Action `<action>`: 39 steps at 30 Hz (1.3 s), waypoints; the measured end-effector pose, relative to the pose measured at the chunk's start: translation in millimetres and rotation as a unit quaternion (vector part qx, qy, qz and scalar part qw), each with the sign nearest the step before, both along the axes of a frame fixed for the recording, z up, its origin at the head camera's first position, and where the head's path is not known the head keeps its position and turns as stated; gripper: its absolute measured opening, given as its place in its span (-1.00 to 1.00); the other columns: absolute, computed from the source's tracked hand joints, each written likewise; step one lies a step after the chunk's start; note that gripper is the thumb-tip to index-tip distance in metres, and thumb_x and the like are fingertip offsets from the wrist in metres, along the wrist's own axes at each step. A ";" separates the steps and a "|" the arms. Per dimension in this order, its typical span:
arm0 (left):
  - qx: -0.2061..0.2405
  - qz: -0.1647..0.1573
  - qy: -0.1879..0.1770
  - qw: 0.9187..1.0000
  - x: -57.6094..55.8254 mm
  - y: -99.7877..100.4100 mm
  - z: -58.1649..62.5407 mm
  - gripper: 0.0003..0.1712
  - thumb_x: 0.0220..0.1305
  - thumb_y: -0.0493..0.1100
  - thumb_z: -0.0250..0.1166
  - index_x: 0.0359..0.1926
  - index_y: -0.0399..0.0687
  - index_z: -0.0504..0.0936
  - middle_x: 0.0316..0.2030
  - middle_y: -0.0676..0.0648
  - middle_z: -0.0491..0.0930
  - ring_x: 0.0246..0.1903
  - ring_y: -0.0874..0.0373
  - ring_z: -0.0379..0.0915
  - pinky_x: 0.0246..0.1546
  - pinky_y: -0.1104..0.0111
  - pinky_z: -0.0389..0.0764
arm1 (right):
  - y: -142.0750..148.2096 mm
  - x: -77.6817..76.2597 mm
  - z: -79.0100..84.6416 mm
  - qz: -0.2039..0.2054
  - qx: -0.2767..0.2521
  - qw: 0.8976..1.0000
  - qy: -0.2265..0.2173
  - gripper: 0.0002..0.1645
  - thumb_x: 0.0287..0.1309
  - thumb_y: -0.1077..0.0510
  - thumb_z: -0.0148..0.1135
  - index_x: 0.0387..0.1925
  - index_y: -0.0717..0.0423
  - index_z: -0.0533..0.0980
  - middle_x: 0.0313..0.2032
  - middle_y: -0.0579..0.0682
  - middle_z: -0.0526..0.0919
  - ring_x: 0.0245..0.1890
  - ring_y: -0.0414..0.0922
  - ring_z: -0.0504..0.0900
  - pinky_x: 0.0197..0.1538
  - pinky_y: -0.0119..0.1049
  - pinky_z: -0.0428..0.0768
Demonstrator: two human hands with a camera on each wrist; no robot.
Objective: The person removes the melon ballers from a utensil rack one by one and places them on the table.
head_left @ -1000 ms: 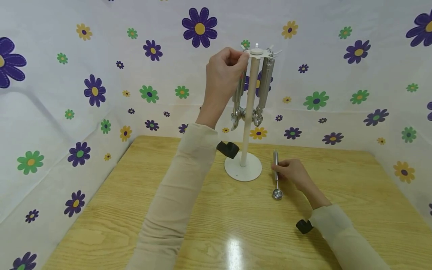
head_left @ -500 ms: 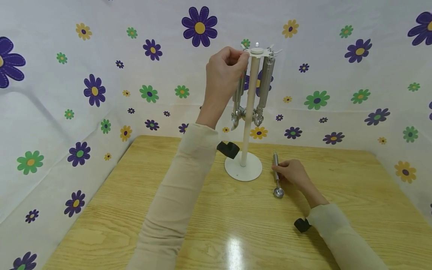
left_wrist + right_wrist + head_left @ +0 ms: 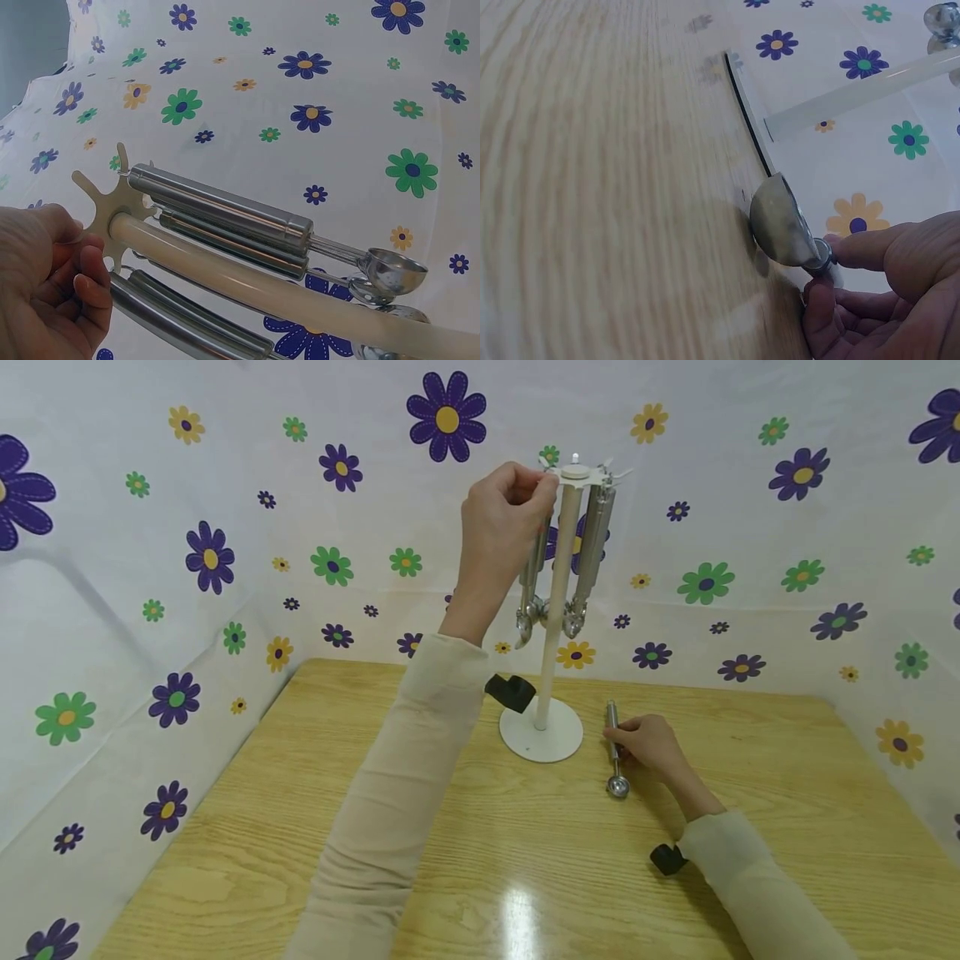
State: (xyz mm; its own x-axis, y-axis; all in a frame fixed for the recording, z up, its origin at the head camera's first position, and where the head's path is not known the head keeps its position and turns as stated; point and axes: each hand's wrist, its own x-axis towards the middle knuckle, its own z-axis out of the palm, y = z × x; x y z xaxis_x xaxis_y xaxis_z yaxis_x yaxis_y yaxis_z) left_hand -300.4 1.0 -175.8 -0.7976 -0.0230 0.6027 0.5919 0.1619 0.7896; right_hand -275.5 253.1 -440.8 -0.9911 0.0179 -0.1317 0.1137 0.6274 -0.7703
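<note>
My left hand [image 3: 501, 527] is raised at the top of a white utensil stand [image 3: 550, 693], thumb and fingertips pinching one arm of its star-shaped hook plate [image 3: 112, 206]. Several metal scoops [image 3: 217, 202] hang from this plate around the post, bowls downward. To the right of the round base, my right hand [image 3: 656, 747] pinches the handle of another metal scoop [image 3: 618, 787] between thumb and fingers. Its handle points away toward the back wall. In the right wrist view its round bowl [image 3: 780, 221] is close over the wooden tabletop, and the handle is mostly hidden behind it.
The wooden table [image 3: 247, 860] ends at a back edge in front of a white flower-print cloth [image 3: 360, 510], which also hangs at both sides. Black wrist mounts [image 3: 512, 692] stick out from both cuffs, the left one overlapping the stand's base in the head view.
The right wrist has shifted slightly to the left, and the scoop's bowl has moved a little farther back. My left hand keeps its pinch on the stand's top.
</note>
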 end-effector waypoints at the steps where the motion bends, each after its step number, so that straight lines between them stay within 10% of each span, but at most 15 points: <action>1: 0.000 0.000 0.000 1.000 0.0 0.1 0.0 -0.81 0.50 -0.19 0.27 -0.10 -0.27 0.69 -0.37 -0.08 0.64 -0.39 0.16 0.50 -0.28 0.47 0.57 | -0.3 0.3 0.4 0.000 -0.001 1.000 0.000 -0.56 0.41 0.11 0.29 -0.03 0.51 0.62 -0.49 0.05 0.65 -0.53 -0.18 0.55 -0.47 -0.39 0.60; 23: 0.000 -0.001 -0.001 1.000 0.8 0.3 -0.5 -0.80 0.50 -0.19 0.27 -0.08 -0.27 0.68 -0.34 -0.09 0.65 -0.38 0.16 0.51 -0.27 0.47 0.58 | 8.1 2.6 5.2 0.000 -0.031 0.999 0.009 -0.50 0.51 0.07 0.16 0.15 0.47 0.54 -0.26 0.18 0.69 -0.39 -0.10 0.62 -0.36 -0.34 0.62; 39: 0.009 -0.006 -0.004 1.000 0.6 0.7 -0.2 -0.82 0.50 -0.20 0.27 -0.09 -0.27 0.68 -0.36 -0.08 0.64 -0.39 0.17 0.50 -0.29 0.47 0.56 | 0.0 7.7 69.2 0.037 -0.030 0.995 0.089 -0.45 0.57 0.00 0.08 0.20 0.44 0.52 0.01 0.40 0.63 -0.16 0.12 0.67 -0.17 -0.34 0.68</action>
